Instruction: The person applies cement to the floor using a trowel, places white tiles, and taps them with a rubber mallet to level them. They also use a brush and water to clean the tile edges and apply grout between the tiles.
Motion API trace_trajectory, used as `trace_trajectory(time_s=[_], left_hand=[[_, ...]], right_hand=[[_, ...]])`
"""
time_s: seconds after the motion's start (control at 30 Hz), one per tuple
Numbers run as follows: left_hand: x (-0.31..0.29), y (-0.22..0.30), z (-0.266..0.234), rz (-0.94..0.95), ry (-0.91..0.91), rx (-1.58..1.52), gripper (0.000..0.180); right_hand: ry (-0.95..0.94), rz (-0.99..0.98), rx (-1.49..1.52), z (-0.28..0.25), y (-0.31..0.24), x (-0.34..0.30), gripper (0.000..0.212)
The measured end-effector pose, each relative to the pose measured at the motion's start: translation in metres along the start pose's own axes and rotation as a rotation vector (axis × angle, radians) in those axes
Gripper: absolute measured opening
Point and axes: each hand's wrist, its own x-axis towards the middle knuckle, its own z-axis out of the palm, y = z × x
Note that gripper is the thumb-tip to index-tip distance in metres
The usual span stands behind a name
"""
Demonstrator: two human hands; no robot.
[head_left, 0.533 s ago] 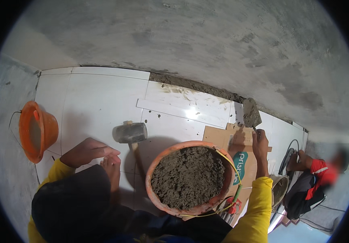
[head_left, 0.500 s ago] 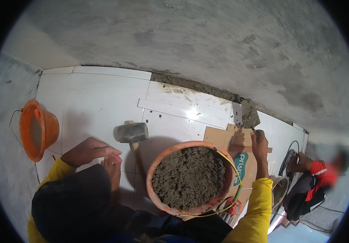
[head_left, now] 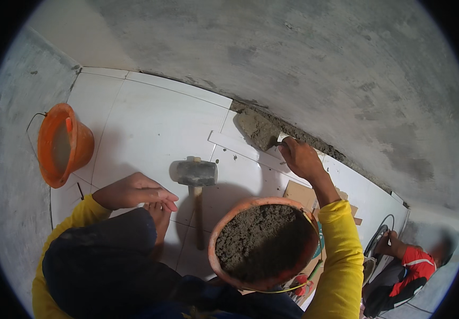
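Note:
My right hand [head_left: 305, 160] grips a trowel [head_left: 258, 129] by its handle. The blade, coated in grey mortar, is over the left part of the mortar-filled gap [head_left: 314, 139] along the wall's foot. My left hand [head_left: 136, 191] hangs past my knee above my bare foot [head_left: 158, 217], fingers stretched out and holding nothing. Between my arms stands an orange bucket [head_left: 220, 226] of wet mortar [head_left: 258, 239], partly shaded. A rubber mallet [head_left: 197, 174] with a wooden handle is on the white floor tiles [head_left: 139, 117], left of that bucket.
An orange bucket of cloudy water [head_left: 83, 146] sits at the left wall. A narrow white tile strip [head_left: 240, 144] lies near the gap. Cardboard [head_left: 299, 194] is partly hidden behind the mortar bucket. Another person [head_left: 407, 271] in red and black crouches at far right.
My right hand has carried the trowel leftward from over the cardboard to the left part of the gap. The view has shifted, while my left hand keeps its pose.

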Motion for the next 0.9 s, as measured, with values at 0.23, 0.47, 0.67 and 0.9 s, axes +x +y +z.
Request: trace_trajectory(time_s=[0.23,0.47,0.67,0.9], left_hand=[[-0.006,0.0,-0.012,-0.031,0.007,-0.044,0.04],[-0.001,-0.007,-0.017,-0.032,-0.019,-0.082,0.04],[-0.004,-0.001,-0.012,-0.083,0.005,-0.065,0.039],[-0.003,0.005,-0.01,-0.074,-0.001,0.004,0.037]], right_hand=[[0.017,-0.026,0.011,-0.007,0.047,-0.015,0.038],[-0.003,-0.13,0.082,-0.025,0.038,0.014,0.039],[-0.11,-0.123,-0.028,-0.051,0.01,0.064,0.04],[-0.126,0.089,-0.121,-0.074,0.08,-0.008,0.044]])
